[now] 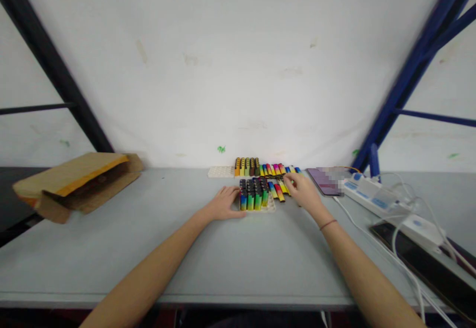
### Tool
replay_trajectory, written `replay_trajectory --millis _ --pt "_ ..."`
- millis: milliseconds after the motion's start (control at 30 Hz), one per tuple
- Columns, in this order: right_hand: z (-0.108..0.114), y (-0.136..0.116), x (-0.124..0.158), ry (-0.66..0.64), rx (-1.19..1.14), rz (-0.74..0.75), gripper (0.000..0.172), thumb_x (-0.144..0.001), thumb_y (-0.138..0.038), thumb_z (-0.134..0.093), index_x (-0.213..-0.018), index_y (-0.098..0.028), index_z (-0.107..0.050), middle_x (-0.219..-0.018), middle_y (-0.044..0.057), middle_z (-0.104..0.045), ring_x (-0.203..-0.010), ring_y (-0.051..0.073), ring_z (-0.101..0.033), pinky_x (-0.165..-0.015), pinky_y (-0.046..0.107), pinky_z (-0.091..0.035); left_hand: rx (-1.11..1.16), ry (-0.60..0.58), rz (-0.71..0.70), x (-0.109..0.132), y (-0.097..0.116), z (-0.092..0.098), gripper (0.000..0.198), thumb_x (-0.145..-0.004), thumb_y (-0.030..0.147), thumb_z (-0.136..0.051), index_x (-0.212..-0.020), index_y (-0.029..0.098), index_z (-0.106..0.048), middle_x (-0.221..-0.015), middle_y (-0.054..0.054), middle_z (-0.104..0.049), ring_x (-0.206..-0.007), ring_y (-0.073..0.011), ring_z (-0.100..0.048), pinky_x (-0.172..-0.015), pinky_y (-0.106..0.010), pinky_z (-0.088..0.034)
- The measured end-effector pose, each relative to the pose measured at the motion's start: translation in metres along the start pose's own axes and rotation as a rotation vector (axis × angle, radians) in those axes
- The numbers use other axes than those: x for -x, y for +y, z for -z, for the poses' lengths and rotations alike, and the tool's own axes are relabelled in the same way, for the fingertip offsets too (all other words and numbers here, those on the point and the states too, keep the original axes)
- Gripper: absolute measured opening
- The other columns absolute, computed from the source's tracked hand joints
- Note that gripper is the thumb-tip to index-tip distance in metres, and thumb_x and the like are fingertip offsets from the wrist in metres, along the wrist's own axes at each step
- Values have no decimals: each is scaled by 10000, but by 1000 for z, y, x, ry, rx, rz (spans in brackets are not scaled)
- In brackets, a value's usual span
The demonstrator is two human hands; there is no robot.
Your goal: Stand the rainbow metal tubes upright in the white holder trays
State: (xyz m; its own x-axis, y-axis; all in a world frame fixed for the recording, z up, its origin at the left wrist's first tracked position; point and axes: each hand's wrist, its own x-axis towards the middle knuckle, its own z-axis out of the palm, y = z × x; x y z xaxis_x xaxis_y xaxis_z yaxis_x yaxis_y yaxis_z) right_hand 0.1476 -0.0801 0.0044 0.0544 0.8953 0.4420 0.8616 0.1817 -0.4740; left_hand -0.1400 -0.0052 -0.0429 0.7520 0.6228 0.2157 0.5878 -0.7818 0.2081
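A white tray (272, 208) on the grey table (186, 248) holds several upright rainbow-coloured lighters (253, 194). My left hand (223, 204) lies flat against the tray's left side, steadying it. My right hand (303, 191) reaches into a pile of loose lighters (278, 190) lying to the right of the tray, fingertips touching one; whether it is gripped is unclear. Behind, a second white tray (220, 171) carries a row of upright lighters (247, 166), with more loose ones (277, 169) lying beside it.
An open cardboard box (74, 184) lies on its side at the left. A phone (325, 181), a white power strip (368, 191) with cables, and a dark flat device (424, 263) sit at the right. A white wall stands behind, with blue and black frame struts.
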Motion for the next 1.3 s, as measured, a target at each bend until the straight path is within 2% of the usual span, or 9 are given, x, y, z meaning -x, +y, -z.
replay_trajectory --millis 100,200,567,700,767,867,1000,1167,1300 --pt "10 24 -2 -63 343 -262 303 -897 -364 -467 -953 -153 -678 -915 154 -698 -839 262 -657 -703 322 -441 7 2 0 0 0 -1 791 -741 652 -631 -1312 125 -484 -1362 -179 -490 -1241 -361 -455 -1082 -494 -303" --pt "14 38 -3 -170 449 -383 386 -839 -503 -535 -873 -152 -694 -838 168 -701 -821 301 -672 -661 331 -440 -2 -8 5 0 0 0 798 -740 646 -635 -1312 110 -482 -1368 -193 -482 -1244 -364 -452 -1086 -493 -298" --pt "7 38 -5 -229 407 -397 240 -798 -332 -558 -763 -153 -714 -734 145 -710 -758 266 -685 -616 287 -427 20 9 8 0 -1 -1 802 -731 662 -629 -1317 135 -475 -1361 -181 -493 -1248 -376 -452 -1090 -509 -288" --pt "13 38 -7 -114 350 -446 288 -822 -350 -506 -730 -154 -697 -676 136 -690 -751 258 -672 -638 288 -425 19 15 2 0 -1 -1 787 -736 650 -637 -1322 149 -477 -1359 -166 -496 -1235 -366 -462 -1086 -496 -293" --pt "17 37 -9 -48 227 -472 290 -827 -321 -480 -657 -165 -656 -587 106 -650 -671 233 -646 -605 281 -408 14 8 2 0 0 0 784 -739 644 -636 -1317 138 -480 -1354 -171 -498 -1232 -365 -464 -1080 -490 -302" --pt "16 32 -11 20 -249 -498 274 -830 -305 -439 -614 -190 -562 -407 2 -482 -427 160 -489 -457 257 -327 8 1 8 0 1 0 780 -739 638 -637 -1304 123 -487 -1354 -184 -494 -1231 -364 -464 -1077 -486 -308" --pt "3 19 -10 144 -832 -467 301 -775 -477 -554 -660 -211 -472 -415 -85 -364 -344 90 -331 -356 219 -219 29 10 9 0 1 -1 789 -728 652 -635 -1296 123 -488 -1355 -189 -494 -1231 -375 -462 -1078 -508 -302" --pt "-15 4 -8 128 -970 -350 394 -685 -535 -662 -789 -220 -449 -509 -82 -477 -393 92 -436 -375 210 -318 33 1 6 0 0 0 781 -728 648 -641 -1298 137 -485 -1366 -183 -488 -1237 -371 -461 -1087 -516 -284" --pt "-24 -1 -7 152 -1006 -363 331 -740 -494 -607 -860 -244 -426 -530 -102 -460 -344 87 -382 -336 218 -271 44 13 0 0 1 1 780 -727 646 -641 -1297 135 -491 -1349 -176 -503 -1225 -370 -471 -1080 -499 -305"
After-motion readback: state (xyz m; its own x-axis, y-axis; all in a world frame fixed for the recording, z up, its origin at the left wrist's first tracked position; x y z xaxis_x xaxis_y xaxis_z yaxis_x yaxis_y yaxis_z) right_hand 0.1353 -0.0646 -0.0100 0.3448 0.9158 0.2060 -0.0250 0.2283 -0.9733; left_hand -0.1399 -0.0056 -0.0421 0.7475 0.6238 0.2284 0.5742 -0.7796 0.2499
